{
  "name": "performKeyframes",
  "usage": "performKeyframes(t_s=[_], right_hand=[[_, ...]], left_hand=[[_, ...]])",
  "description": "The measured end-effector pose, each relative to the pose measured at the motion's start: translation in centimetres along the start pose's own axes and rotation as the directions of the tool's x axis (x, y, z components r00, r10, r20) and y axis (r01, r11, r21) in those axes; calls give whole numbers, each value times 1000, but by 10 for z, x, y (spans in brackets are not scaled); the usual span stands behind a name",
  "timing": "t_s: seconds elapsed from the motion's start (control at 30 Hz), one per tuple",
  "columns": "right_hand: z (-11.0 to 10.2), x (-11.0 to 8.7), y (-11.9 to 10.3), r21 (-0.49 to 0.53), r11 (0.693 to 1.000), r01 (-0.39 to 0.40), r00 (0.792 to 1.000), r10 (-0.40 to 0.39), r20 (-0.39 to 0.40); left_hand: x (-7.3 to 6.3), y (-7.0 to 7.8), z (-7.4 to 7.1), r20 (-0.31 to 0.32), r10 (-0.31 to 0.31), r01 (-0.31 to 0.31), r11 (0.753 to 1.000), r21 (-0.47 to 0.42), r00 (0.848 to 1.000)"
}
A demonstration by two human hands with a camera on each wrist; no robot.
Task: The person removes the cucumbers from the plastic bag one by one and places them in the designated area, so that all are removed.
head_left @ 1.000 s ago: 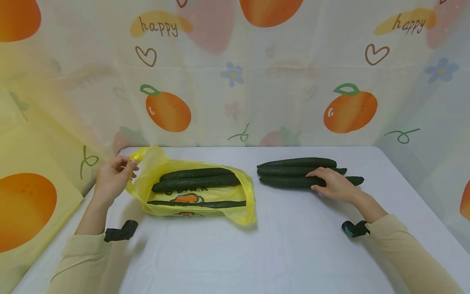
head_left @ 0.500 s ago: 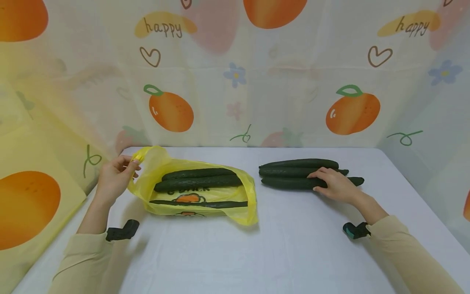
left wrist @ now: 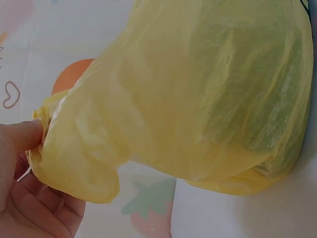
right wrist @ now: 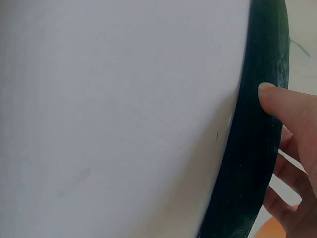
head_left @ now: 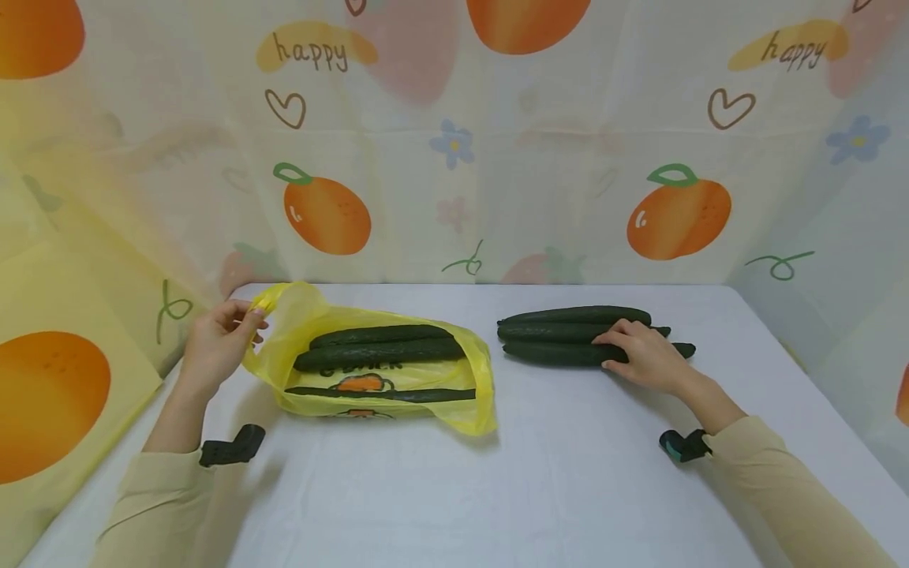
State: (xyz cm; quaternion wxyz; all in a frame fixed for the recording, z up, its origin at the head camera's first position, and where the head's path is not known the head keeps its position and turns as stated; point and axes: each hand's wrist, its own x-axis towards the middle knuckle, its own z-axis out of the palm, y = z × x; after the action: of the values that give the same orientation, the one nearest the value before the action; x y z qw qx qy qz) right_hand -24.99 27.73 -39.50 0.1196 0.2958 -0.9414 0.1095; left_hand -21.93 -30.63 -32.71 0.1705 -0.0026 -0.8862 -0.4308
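Note:
My left hand (head_left: 215, 347) pinches the gathered handle of a yellow plastic bag (head_left: 485, 394) between thumb and fingers, holding that end raised. The bag lies on its side with its mouth towards me. Inside are two dark green cucumbers (head_left: 379, 350) side by side, with a thin strip of a third (head_left: 383, 394) along the lower edge. To the right, three more cucumbers lie together. My right hand (head_left: 646, 359) grips the nearest cucumber (head_left: 547, 353) from above, covering part of it. In the right wrist view, the thumb presses one side of this cucumber (right wrist: 247, 139), fingers behind it.
A white cloth covers the table (head_left: 454, 497). Behind the grip lie the middle cucumber (head_left: 554, 333) and the far cucumber (head_left: 575, 315), close against each other. A printed curtain (head_left: 525, 213) with oranges and hearts stands along the table's back edge and both sides.
The right end of the nearest cucumber has shifted slightly left under my right hand. My left hand and the bag stay as they were; the head view sways a little.

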Motion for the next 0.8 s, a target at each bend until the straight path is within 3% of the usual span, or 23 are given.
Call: performKeyframes(t_s=[0.17,0.53,0.8], right_hand=[[-2,4,-3,28,998,-49,999,48,11],[-10,20,-19,72,997,-13,1000,11,25],[-19,29,-28,177,984,-30,999,27,20]], left_hand=[[-1,1,-2,0,12,-12,1000,-13,1000],[-2,-1,-2,-3,3,-3,1000,-15,1000],[-2,-4,-1,-12,5,-5,1000,-23,1000]])
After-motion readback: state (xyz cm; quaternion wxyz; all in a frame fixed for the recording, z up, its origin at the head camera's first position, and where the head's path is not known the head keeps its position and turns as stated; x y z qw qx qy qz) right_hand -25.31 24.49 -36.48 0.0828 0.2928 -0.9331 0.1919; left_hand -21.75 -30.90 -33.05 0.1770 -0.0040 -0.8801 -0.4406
